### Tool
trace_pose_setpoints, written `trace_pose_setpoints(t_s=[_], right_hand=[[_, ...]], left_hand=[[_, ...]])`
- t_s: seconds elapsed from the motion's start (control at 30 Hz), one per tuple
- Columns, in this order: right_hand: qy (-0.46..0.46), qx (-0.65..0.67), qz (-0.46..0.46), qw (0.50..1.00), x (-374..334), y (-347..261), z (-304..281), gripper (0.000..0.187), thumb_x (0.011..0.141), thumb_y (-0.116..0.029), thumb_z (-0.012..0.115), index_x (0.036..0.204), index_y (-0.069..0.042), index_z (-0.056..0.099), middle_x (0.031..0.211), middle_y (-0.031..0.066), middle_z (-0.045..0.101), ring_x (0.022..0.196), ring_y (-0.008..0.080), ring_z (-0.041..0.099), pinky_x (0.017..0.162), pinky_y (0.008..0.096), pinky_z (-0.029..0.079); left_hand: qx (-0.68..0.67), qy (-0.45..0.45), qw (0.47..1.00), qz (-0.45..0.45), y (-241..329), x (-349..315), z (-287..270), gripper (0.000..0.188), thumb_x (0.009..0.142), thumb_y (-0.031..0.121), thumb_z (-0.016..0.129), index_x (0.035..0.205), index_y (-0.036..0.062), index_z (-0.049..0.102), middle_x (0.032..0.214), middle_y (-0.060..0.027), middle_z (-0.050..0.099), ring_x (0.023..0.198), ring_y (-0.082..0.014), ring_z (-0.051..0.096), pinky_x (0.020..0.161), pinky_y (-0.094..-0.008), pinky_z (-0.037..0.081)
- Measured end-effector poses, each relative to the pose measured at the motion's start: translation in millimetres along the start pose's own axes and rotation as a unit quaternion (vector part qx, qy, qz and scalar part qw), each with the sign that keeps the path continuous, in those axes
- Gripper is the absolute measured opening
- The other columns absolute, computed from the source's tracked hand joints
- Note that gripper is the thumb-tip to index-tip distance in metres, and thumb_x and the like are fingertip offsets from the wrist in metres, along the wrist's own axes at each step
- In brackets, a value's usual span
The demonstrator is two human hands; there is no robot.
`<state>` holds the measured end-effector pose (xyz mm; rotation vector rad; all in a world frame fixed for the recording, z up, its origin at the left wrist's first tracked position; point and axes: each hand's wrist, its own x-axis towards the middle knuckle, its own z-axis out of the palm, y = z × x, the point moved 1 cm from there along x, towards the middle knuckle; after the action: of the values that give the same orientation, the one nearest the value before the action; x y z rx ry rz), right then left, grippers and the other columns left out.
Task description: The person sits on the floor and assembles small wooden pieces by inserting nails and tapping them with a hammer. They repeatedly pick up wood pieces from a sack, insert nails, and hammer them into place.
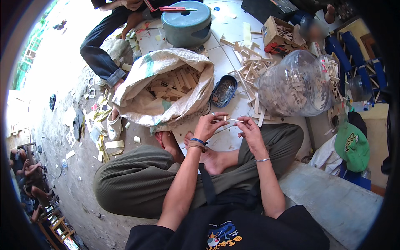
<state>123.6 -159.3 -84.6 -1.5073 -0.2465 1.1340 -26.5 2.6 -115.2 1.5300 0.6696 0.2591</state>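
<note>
Above my crossed legs, my two hands meet with fingertips pinched. My left hand (210, 126), with bracelets at the wrist, grips a small pale wooden piece (225, 118). A thin pale stick (235, 120) is held in my right hand (251, 131), its end pointing at the wooden piece. Whether the two touch I cannot tell. Just beyond my hands lies a blue oval dish (224, 91) of thin metal pins or nails. An open woven sack (133, 89) holding wooden pieces (177, 85) stands beyond my left hand. Loose wooden sticks (250, 68) lie heaped beyond the dish.
A big clear plastic jar (291, 85) lies on its side at right, wooden bits inside. Behind it stands a box (271, 35) of wood pieces. A red knife (177, 8) rests on a grey-green stool (186, 25). Another person's leg (98, 50) is at far left; a green cap (352, 146) lies right.
</note>
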Motion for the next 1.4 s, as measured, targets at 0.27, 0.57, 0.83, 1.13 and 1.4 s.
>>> trace_pose_setpoints(t_s=[0.27, 0.57, 0.83, 1.13, 1.4], right_hand=[[-0.009, -0.015, -0.075, 0.997, 3, 1, 3, 0.031, 0.102, -0.017, 0.074, 0.128, -0.004, 0.065, 0.107, 0.0016, 0.075, 0.093, 0.0051, 0.064, 0.07, 0.0225, 0.049], [0.061, -0.189, -0.192, 0.961, 16, 5, 8, 0.013, 0.098, -0.009, 0.075, 0.11, -0.008, 0.078, 0.104, -0.0005, 0.078, 0.084, 0.0059, 0.067, 0.068, 0.0239, 0.051], [0.063, -0.258, -0.157, 0.951, 15, 1, 7, 0.014, 0.096, -0.01, 0.075, 0.11, -0.008, 0.078, 0.103, 0.0, 0.078, 0.081, 0.0066, 0.067, 0.068, 0.025, 0.052], [0.057, -0.227, -0.115, 0.965, 16, -3, 8, 0.017, 0.098, -0.015, 0.076, 0.111, -0.005, 0.076, 0.1, 0.0005, 0.076, 0.077, 0.0068, 0.064, 0.069, 0.0255, 0.052], [0.011, -0.226, -0.131, 0.965, 19, -5, 3, 0.022, 0.101, -0.02, 0.072, 0.116, -0.004, 0.075, 0.094, 0.0, 0.074, 0.075, 0.0061, 0.061, 0.069, 0.0244, 0.052]], left_hand=[[0.018, 0.003, 1.0, 0.02, 1, 3, 1, 0.039, 0.093, 0.018, 0.083, 0.13, 0.0064, 0.075, 0.11, -0.0123, 0.079, 0.104, -0.0183, 0.075, 0.091, -0.0335, 0.061], [0.006, 0.006, 1.0, 0.016, 0, 5, 6, 0.036, 0.092, 0.014, 0.084, 0.125, 0.0034, 0.075, 0.107, -0.013, 0.079, 0.1, -0.0176, 0.076, 0.088, -0.0322, 0.061], [-0.022, -0.001, 1.0, 0.022, -1, 3, 8, 0.037, 0.092, 0.013, 0.083, 0.127, 0.0032, 0.074, 0.108, -0.0132, 0.079, 0.1, -0.0178, 0.076, 0.088, -0.0329, 0.062], [-0.002, 0.012, 0.999, 0.041, -7, 5, 9, 0.037, 0.09, 0.022, 0.085, 0.124, 0.0119, 0.077, 0.101, -0.0142, 0.079, 0.095, -0.0229, 0.077, 0.083, -0.0351, 0.061], [0.012, 0.002, 0.999, 0.03, -1, 3, 9, 0.034, 0.09, 0.017, 0.085, 0.123, 0.0083, 0.078, 0.103, -0.0104, 0.079, 0.098, -0.0154, 0.074, 0.086, -0.0313, 0.06]])
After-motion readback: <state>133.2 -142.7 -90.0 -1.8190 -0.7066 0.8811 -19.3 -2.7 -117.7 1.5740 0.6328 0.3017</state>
